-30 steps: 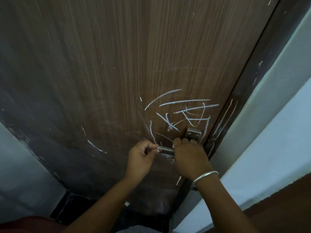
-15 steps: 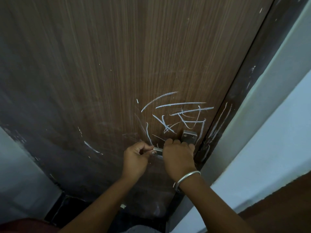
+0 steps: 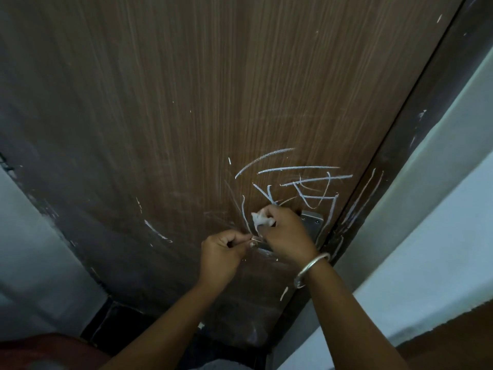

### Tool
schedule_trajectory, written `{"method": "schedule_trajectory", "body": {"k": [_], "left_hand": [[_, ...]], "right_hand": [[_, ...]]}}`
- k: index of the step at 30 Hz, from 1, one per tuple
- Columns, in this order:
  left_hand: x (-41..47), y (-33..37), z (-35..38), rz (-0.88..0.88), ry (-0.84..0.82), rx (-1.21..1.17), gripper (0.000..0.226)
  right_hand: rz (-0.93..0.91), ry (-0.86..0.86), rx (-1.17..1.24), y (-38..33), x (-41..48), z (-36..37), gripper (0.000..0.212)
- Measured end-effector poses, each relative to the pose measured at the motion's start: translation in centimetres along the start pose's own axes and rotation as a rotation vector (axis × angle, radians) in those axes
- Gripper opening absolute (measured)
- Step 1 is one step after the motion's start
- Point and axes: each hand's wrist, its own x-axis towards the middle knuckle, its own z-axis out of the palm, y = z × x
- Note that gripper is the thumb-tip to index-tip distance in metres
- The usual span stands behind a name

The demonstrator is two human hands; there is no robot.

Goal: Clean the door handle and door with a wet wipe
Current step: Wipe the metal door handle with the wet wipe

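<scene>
A brown wood-grain door fills the view, with white chalk scribbles above the metal door handle. My right hand, with a silver bangle on the wrist, holds a crumpled white wet wipe and covers most of the handle's lever. My left hand pinches the free end of the lever between thumb and fingers. Only the handle's plate and a sliver of the lever show.
The dark door frame runs along the door's right edge, also marked with chalk. A pale wall lies to its right and another pale wall to the left. Dark floor shows below.
My right hand has turned on the lever, so the white wipe now shows above my fingers. My left hand stays pinched on the lever's end.
</scene>
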Motion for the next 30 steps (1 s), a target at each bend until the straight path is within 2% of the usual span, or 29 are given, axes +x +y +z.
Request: {"method": "schedule_trajectory", "body": {"k": [4,6,9,15,25,27,30], "left_hand": [[-0.1,0.0,-0.1,-0.014,0.002,-0.007,0.032],[-0.1,0.0,0.0,-0.012,0.012,0.001,0.032],[-0.1,-0.1,0.0,-0.017,0.019,0.023,0.032],[0.2,0.2,0.2,-0.035,0.047,0.141,0.033],[0.2,0.3,0.4,-0.105,0.065,0.15,0.029],[0.1,0.3,0.4,-0.114,0.07,0.149,0.027],[0.1,0.4,0.4,-0.11,0.067,0.168,0.027]], "right_hand": [[-0.09,0.062,-0.216,0.6,0.1,0.8,0.016],[-0.11,0.078,-0.31,0.7,0.0,1.2,0.013],[-0.088,0.058,-0.331,0.6,0.0,1.3,0.015],[-0.094,-0.096,-0.434,0.1,0.7,0.3,0.021],[-0.12,-0.329,-0.678,-0.6,0.5,-1.8,0.022],[-0.083,-0.307,-0.706,-0.6,0.0,-1.9,0.026],[-0.076,-0.168,-0.818,-0.7,-1.1,-2.1,0.024]]}}
